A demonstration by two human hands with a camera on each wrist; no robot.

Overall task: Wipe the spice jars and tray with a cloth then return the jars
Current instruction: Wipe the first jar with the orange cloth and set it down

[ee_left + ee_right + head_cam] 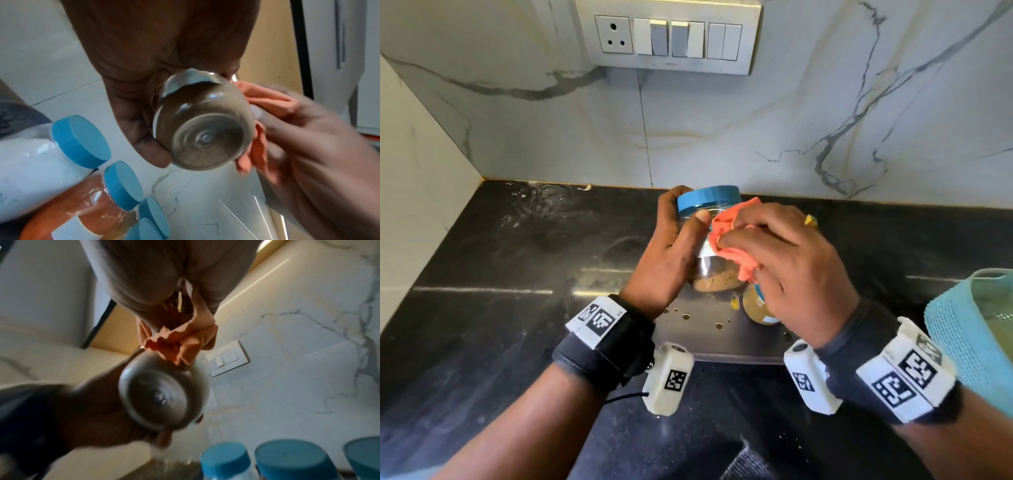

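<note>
Now holding the spice jar (710,240) upright above the steel tray (726,339), left hand (671,253) curled round its left side, and pressing the bunched orange cloth (729,240), pinched in right hand (787,270), against its right wall; wiping around the vertical axis likely.

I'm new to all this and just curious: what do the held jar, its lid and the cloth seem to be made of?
Jar: clear and glossy with a moulded ringed base, probably plastic, though glass can't be ruled out; brown powder shows through.
Lid: opaque blue with a ribbed edge, likely plastic.
Cloth: soft orange fabric, matte, crumpling into folds in the right hand.
</note>
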